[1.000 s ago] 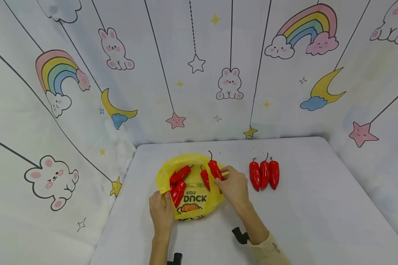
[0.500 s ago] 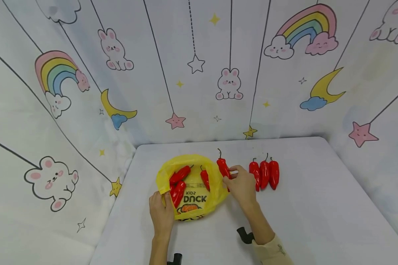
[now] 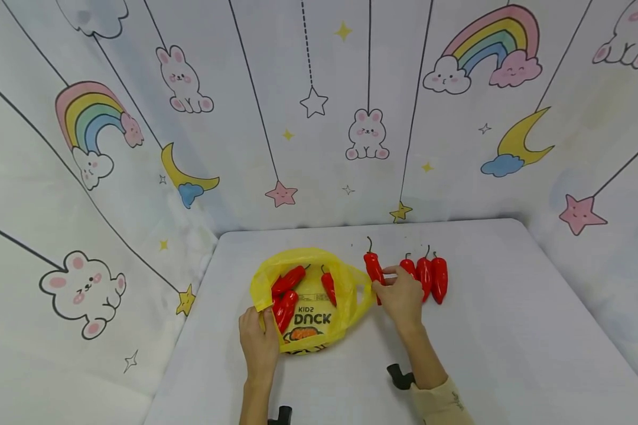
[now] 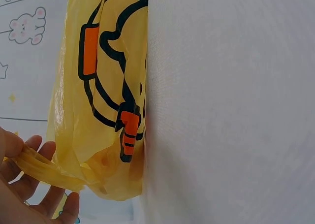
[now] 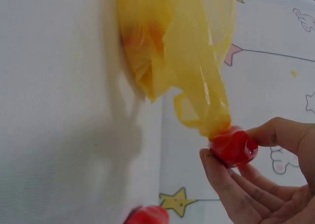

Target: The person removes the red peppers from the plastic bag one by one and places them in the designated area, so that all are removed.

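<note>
A yellow plastic bag (image 3: 345,265) printed "KIDS DUCK" stands open on the table, with several glossy red chili peppers (image 3: 289,280) inside. My left hand (image 3: 259,339) grips the bag's near-left rim; in the left wrist view the thumb and fingers hold a strip of yellow plastic (image 4: 44,171). To the right of the bag, my right hand (image 3: 402,295) pinches a red chili pepper (image 3: 373,267) with its stem pointing away. The right wrist view has this pepper (image 5: 232,147) end-on between thumb and fingers, with the bag's handle (image 5: 216,106) stretched out to it, seemingly touching.
Three more red chili peppers (image 3: 439,280) lie side by side right of my right hand, the nearest partly covered by it. The white table (image 3: 510,330) ends at a patterned cloth backdrop (image 3: 319,147). Black wrist mounts (image 3: 400,376) sit on both wrists.
My right hand has moved right with the chili pepper, from over the bag's right rim to outside it. The bag's right handle has been drawn out along with it. The left hand stays put.
</note>
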Demonstrator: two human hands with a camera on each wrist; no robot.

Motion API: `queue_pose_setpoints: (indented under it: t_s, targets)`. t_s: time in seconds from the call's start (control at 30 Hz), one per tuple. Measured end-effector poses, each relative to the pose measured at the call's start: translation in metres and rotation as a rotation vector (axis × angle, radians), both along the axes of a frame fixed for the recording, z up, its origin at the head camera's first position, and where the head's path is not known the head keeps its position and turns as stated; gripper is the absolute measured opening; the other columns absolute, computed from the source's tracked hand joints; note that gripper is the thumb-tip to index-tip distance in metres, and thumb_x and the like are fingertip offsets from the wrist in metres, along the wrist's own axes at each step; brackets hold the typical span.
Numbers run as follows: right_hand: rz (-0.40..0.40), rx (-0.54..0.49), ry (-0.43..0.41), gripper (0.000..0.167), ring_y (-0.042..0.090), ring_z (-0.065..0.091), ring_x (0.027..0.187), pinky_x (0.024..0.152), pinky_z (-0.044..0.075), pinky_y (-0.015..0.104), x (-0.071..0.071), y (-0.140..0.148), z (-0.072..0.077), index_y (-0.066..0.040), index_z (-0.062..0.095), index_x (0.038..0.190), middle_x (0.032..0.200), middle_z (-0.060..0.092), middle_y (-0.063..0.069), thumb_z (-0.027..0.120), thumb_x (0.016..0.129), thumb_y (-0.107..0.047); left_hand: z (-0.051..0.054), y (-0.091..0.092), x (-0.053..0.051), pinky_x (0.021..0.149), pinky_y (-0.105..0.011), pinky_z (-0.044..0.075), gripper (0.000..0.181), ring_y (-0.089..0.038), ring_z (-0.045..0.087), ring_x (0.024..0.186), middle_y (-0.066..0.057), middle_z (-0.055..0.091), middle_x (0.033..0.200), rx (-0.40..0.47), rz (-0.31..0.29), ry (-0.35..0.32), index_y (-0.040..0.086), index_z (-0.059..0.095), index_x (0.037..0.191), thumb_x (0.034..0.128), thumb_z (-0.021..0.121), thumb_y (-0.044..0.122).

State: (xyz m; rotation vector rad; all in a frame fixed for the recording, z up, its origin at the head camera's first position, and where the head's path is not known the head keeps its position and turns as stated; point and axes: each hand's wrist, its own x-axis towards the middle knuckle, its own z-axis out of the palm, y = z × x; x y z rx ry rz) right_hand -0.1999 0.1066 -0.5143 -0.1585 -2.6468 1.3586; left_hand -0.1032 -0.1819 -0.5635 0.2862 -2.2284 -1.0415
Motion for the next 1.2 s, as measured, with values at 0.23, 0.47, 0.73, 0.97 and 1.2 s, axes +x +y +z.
queue_pose_setpoints:
  t_s: [0.23,0.47,0.73,0.97,1.2]
  targets:
    - [-0.04,0.014,0.006,0.042,0.025,0.074,0.072,0.06,0.06,0.036,-0.002,0.009,-0.009,-0.004,0.068,0.121,0.099,0.077,0.018,0.082,0.088,-0.025,0.001,0.001,-0.001,0.079,-0.036,0.039,0.012,-0.025,0.051,0.096,-0.009,0.064,0.096,-0.017,0.006,0.01,-0.002,0.066,0.112,0.1032,0.062,0.006]
    - [-0.07,0.035,0.011,0.042,0.025,0.072,0.068,0.059,0.06,0.035,-0.004,0.015,-0.019,-0.002,0.069,0.121,0.097,0.077,0.018,0.082,0.088,-0.026,0.001,0.001,-0.001,0.08,-0.036,0.038,0.014,-0.024,0.051,0.096,-0.01,0.064,0.097,-0.018,0.008,-0.001,-0.002,0.065,0.114,0.1037,0.062,0.007]
    - [-0.086,0.08,0.015,0.043,0.024,0.07,0.067,0.06,0.058,0.034,-0.008,0.023,-0.033,-0.001,0.07,0.12,0.094,0.076,0.017,0.084,0.088,-0.026,0.0,0.001,-0.002,0.08,-0.036,0.038,0.015,-0.024,0.051,0.096,-0.01,0.065,0.099,-0.014,0.009,-0.003,-0.002,0.065,0.115,0.1038,0.062,0.007]
    - [-0.114,0.148,-0.007,0.04,0.018,0.062,0.053,0.057,0.056,0.033,-0.011,0.028,-0.039,-0.001,0.071,0.115,0.088,0.076,0.015,0.083,0.087,-0.028,-0.001,0.0,-0.002,0.08,-0.037,0.039,0.015,-0.025,0.051,0.097,-0.011,0.066,0.1,-0.014,0.008,0.0,-0.001,0.066,0.115,0.1035,0.062,0.007]
    - [-0.143,0.173,-0.001,0.04,0.025,0.069,0.064,0.065,0.061,0.044,-0.013,0.032,-0.044,-0.003,0.073,0.112,0.089,0.077,0.016,0.087,0.085,-0.029,-0.001,-0.001,-0.002,0.082,-0.037,0.04,0.015,-0.025,0.052,0.099,-0.009,0.065,0.099,-0.006,-0.005,-0.002,-0.001,0.066,0.116,0.1036,0.062,0.006]
